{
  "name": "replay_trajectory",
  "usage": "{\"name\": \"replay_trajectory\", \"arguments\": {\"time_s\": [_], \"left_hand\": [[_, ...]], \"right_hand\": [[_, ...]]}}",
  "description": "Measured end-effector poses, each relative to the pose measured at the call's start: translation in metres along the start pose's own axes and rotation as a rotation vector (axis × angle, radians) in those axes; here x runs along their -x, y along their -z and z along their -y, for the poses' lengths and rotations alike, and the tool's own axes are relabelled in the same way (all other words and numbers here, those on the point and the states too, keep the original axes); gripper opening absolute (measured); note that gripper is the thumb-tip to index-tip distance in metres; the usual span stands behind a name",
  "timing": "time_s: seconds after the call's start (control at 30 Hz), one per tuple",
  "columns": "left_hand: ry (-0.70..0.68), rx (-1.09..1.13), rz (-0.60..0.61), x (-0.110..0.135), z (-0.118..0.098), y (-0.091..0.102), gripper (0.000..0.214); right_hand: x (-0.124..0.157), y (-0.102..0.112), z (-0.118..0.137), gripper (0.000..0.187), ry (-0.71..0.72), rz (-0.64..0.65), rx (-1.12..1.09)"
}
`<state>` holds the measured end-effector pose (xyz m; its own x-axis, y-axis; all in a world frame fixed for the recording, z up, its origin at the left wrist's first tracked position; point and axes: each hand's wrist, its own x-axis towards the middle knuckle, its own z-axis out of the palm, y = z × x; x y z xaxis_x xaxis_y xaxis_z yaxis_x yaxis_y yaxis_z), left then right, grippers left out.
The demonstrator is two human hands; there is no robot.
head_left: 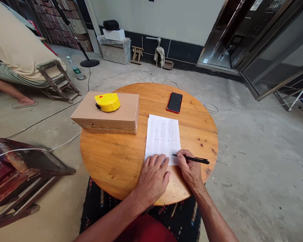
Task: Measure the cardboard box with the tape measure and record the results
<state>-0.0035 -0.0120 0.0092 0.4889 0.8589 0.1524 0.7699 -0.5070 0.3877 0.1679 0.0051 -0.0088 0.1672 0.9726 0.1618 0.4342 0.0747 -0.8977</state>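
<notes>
A white sheet of paper (162, 134) lies on the round wooden table (116, 168), covered with columns of small handwriting too fine to read. My left hand (155, 174) rests flat across its lower left part, fingers stretched out and holding nothing. At the lower right corner of the sheet, my right hand (191, 169) grips a black pen (195, 159). The pen lies at a low slant, its tip at the writing near the sheet's lower right. Part of the bottom edge of the paper is hidden under my left hand.
A cardboard box (111, 117) stands at the table's left with a yellow tape measure (107, 102) on top. Beyond the paper lies a phone (174, 102) in a red case. A wooden chair (22, 181) is at left; another person (20, 50) sits beyond.
</notes>
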Motion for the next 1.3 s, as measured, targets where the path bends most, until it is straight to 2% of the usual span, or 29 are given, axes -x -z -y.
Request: {"name": "replay_trajectory", "arguments": {"time_s": [0.5,0.67,0.93,1.3], "left_hand": [[-0.003,0.008,-0.007,-0.0004,0.0006,-0.0003,0.04],[-0.002,0.012,-0.007,-0.0001,0.0008,-0.0006,0.04],[-0.004,0.005,-0.008,-0.0009,0.0006,0.0004,0.041],[0.003,0.005,-0.005,0.0003,0.0004,0.0003,0.042]], "right_hand": [[-0.0011,0.0002,0.0085,0.022,0.083,0.008,0.087],[-0.0016,0.0003,0.0089,0.022,0.077,-0.027,0.09],[-0.0009,0.0004,0.0067,0.022,0.092,0.016,0.078],[-0.0016,0.0011,0.0069,0.023,0.066,-0.019,0.072]]}}
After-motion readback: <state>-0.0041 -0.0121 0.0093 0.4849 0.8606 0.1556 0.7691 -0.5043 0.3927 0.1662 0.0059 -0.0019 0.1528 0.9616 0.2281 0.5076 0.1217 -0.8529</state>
